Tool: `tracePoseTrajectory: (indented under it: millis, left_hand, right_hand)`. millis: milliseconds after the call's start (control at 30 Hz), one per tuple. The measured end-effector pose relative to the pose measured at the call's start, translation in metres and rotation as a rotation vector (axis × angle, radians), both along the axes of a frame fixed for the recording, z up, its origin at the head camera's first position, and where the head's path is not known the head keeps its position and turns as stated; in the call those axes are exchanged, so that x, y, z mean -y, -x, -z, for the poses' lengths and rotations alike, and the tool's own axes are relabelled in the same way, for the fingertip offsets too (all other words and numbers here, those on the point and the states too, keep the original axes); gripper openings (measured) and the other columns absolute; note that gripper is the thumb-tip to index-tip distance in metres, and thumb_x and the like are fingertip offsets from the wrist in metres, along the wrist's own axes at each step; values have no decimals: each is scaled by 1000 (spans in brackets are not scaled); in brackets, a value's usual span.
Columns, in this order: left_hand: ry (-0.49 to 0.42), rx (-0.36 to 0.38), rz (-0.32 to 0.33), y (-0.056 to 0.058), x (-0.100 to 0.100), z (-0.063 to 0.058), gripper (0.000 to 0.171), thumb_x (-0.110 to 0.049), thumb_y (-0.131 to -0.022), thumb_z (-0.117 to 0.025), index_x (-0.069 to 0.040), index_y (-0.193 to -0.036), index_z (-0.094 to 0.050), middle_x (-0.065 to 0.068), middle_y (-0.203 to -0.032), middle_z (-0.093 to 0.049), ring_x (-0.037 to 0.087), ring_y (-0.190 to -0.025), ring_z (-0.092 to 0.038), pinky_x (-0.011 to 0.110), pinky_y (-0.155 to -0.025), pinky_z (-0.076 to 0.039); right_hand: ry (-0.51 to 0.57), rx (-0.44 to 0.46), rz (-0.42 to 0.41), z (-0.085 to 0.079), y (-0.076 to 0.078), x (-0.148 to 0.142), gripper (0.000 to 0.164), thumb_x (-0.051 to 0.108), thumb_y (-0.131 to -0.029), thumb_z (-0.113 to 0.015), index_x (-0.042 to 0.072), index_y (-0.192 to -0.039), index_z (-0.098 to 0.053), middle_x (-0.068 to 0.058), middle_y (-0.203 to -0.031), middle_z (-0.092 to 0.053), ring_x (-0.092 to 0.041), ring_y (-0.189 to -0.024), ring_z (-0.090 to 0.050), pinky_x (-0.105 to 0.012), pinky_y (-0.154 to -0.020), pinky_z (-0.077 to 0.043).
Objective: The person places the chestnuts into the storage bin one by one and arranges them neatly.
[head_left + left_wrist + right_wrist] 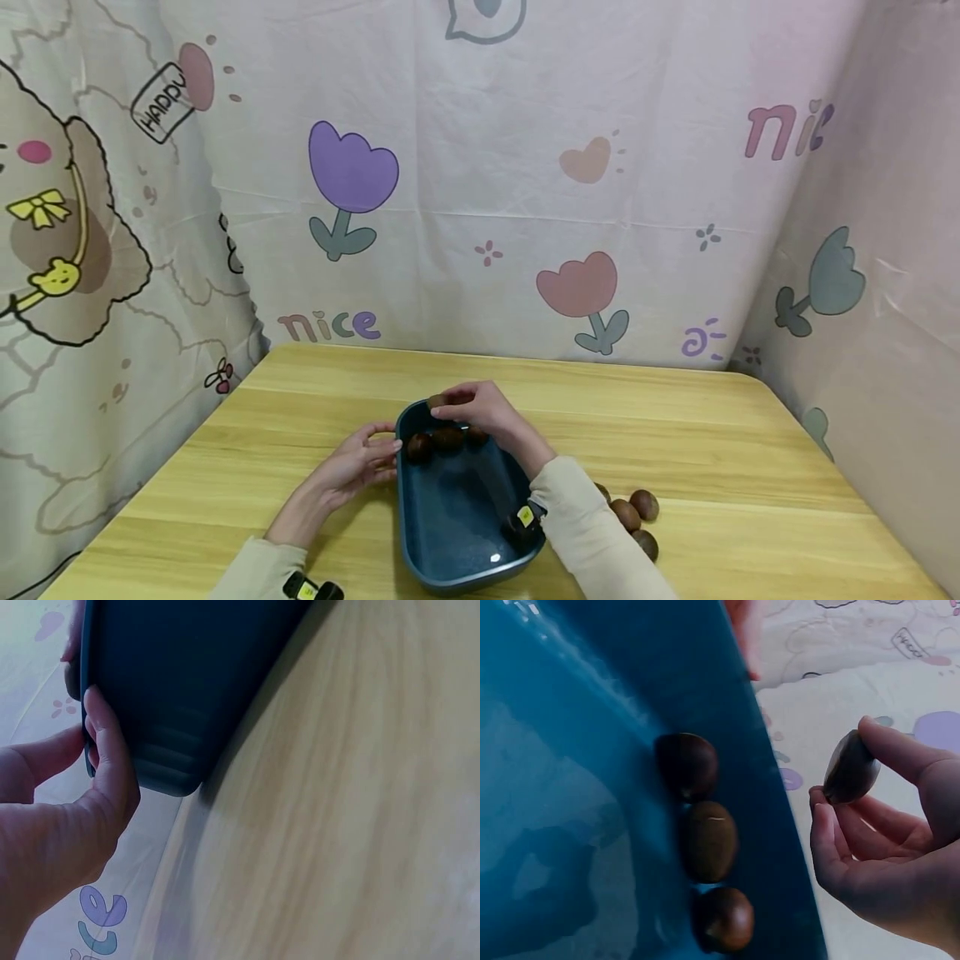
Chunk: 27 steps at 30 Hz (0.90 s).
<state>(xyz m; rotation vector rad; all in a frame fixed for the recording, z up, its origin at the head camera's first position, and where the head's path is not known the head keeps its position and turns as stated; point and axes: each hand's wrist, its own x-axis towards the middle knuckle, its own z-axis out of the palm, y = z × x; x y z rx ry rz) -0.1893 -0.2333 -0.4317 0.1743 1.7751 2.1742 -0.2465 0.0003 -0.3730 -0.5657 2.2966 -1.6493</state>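
Note:
A dark blue-green rectangular tub (457, 533) stands on the table. My left hand (360, 462) holds its left side near the far corner. Thumb and fingers meet at the rim in the left wrist view. Above the tub's far end, my right hand (480, 408) pinches a brown chestnut (853, 769) between thumb and fingertips. Three more glossy chestnuts lie in a row inside against the far wall: a dark one (688, 766), a lighter brown one (711, 841) and a reddish one (726, 920).
Several loose chestnuts (626, 515) lie on the wooden table (750, 467) right of the tub, partly behind my right sleeve (600, 533). A printed cloth (465, 167) hangs behind the table and along its sides. Small cameras are strapped to both wrists.

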Motion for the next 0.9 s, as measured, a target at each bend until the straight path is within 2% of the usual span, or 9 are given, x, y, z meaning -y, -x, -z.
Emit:
tracePoseTrajectory:
  millis: [167,333,667,900]
  left_hand:
    - [13,3,-1,0,-2,0,42,-11,-99,-54,2,-129,-28,7,-100,-64,18,-87,-60,32,-80,-52]
    - [-2,-2,3,1,-1,0,40,-9,-100,-52,2,-128,-28,7,-101,-63,17,-87,-60,32,-79,-52]
    - [-13,4,8,2,1,1,40,-8,-100,-52,2,-128,-27,6,-99,-63,17,-85,-60,31,-78,-52]
    - [-9,1,11,2,1,2,38,-9,-99,-53,2,-127,-29,7,-102,-64,17,-87,-61,31,-79,-52]
  right_hand:
    - [-57,7,-1,9,-1,4,39,21,-84,-77,0,-115,-68,-6,-100,-68,-17,-87,-59,-33,-79,-50]
    - [-113,-18,-35,14,-1,7,36,22,-83,-78,3,-112,-69,-3,-97,-68,-17,-86,-59,-33,-79,-49]
    - [-186,-55,-165,24,-1,14,30,16,-81,-79,3,-107,-71,0,-95,-70,-11,-84,-60,-27,-78,-50]
    - [-220,-61,-247,29,-5,16,29,12,-80,-80,1,-105,-71,-1,-92,-70,-10,-84,-61,-28,-78,-51]
